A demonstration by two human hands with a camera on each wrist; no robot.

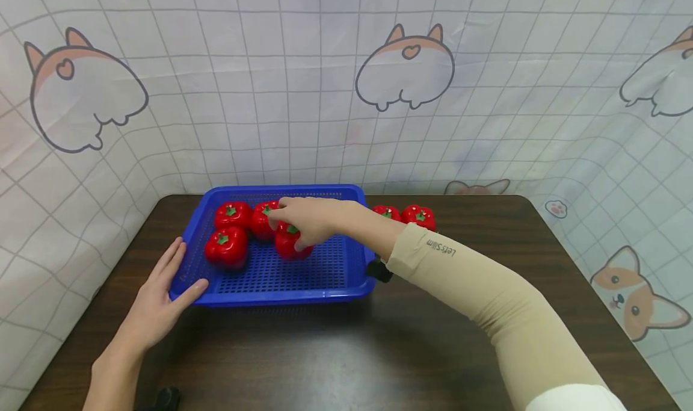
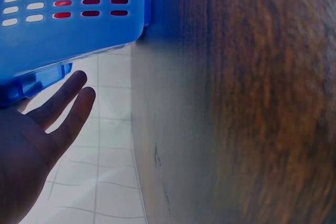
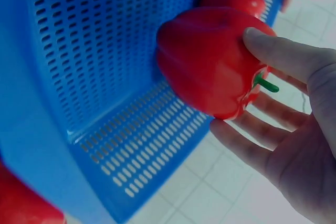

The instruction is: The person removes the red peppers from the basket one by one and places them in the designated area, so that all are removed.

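Note:
A blue perforated plastic basket [image 1: 260, 296] sits on the table with several red bell peppers inside. Over its middle, my right hand [image 1: 310, 215] grips a red bell pepper [image 1: 289, 248] around its top, thumb on one side and fingers on the other; the green stem [image 3: 265, 83] shows in the right wrist view. Two peppers stand at the left inside, one pepper [image 1: 226, 247] nearer me and another pepper [image 1: 233, 215] behind it. A third pepper [image 1: 261, 220] is just behind the held one. My left hand [image 1: 157, 299] rests at the basket's front left corner, fingers extended along the outer side.
Right of the basket, partly behind my right forearm, two more red peppers [image 1: 418, 216] lie on the dark wooden table [image 1: 325, 357]. A white grid-patterned cloth [image 1: 325, 128] with cartoon dogs hangs behind and beside the table.

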